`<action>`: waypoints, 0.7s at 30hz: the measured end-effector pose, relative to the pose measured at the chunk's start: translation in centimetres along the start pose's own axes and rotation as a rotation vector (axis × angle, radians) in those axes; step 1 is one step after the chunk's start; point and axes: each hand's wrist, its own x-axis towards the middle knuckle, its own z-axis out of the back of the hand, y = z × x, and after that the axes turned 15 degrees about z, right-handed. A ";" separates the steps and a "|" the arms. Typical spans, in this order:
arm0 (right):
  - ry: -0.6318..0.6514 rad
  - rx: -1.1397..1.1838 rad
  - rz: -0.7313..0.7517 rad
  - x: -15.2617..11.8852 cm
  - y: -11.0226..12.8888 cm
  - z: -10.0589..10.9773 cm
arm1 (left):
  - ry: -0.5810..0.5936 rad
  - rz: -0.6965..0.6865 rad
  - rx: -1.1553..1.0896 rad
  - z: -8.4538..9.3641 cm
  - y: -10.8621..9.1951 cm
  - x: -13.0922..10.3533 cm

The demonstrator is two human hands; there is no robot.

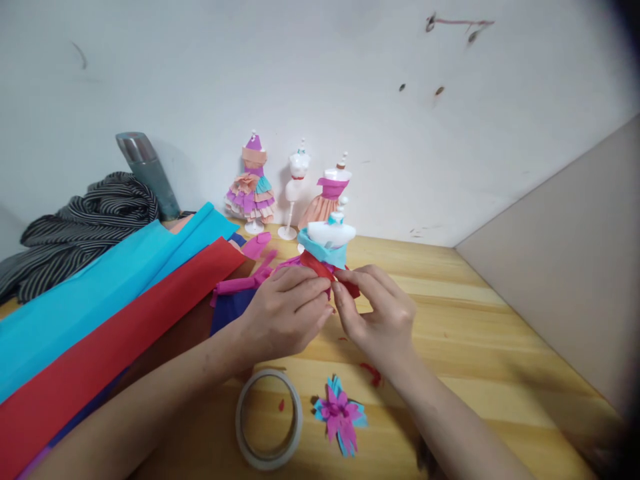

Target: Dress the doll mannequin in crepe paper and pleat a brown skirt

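In the middle of the view stands a small white doll mannequin [333,233] with a light-blue paper band [330,255] around its chest. Below the band, a red paper strip [316,265] wraps its waist. My left hand [287,310] is closed on the strip from the left, its fingers curled against the mannequin. From the right, my right hand [377,310] pinches the same red strip between thumb and index finger at the front. The lower part of the mannequin is hidden behind my hands.
A tape roll [241,427] and a pink-and-blue paper flower [341,415] lie in front. Red paper [125,347] and blue paper [100,273] spread at left, near a striped cloth [100,213] and a bottle [150,173]. Dressed mannequins [254,180] stand by the wall.
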 end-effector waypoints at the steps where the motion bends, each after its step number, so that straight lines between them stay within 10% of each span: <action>1: 0.005 0.024 -0.035 0.1 0.0 0.0 | -0.008 -0.001 -0.011 0.1 -0.1 0.1; 8: 0.063 0.275 -0.359 0.2 -0.3 0.1 | -0.044 0.020 -0.081 0.1 -0.4 0.5; 21: 0.002 0.336 -0.322 0.4 -0.3 0.1 | -0.021 0.191 -0.172 0.5 0.0 0.0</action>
